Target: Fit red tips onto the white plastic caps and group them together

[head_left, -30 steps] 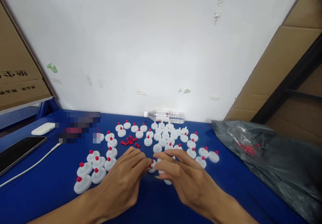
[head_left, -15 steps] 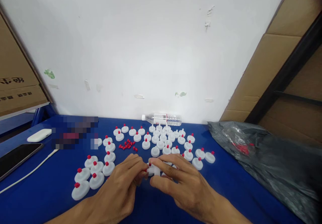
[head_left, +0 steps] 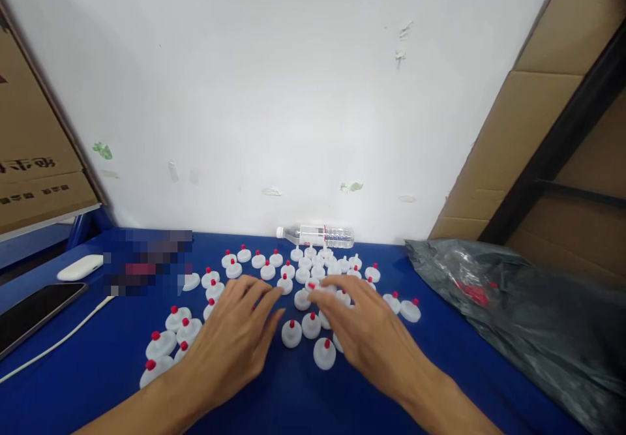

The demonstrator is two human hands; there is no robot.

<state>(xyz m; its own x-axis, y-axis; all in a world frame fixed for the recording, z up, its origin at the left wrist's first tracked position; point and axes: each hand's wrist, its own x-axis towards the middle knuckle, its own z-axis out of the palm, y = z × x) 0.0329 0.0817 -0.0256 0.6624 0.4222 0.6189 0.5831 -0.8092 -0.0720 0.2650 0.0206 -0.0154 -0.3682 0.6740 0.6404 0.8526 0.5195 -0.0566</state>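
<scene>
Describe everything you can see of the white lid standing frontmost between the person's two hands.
The white lid looks like pale, slightly translucent plastic: a wide round base with a small red cap on top. It stands upright, cap up, on the blue table. The right hand is to its right, apparently not touching it. Another lid, partly hidden by that hand, sits just behind its right side; whether they touch is unclear. Its underside is hidden.

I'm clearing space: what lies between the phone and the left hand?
In the head view, a white cable and red-tipped white pieces lie between the phone and the left hand.
</scene>
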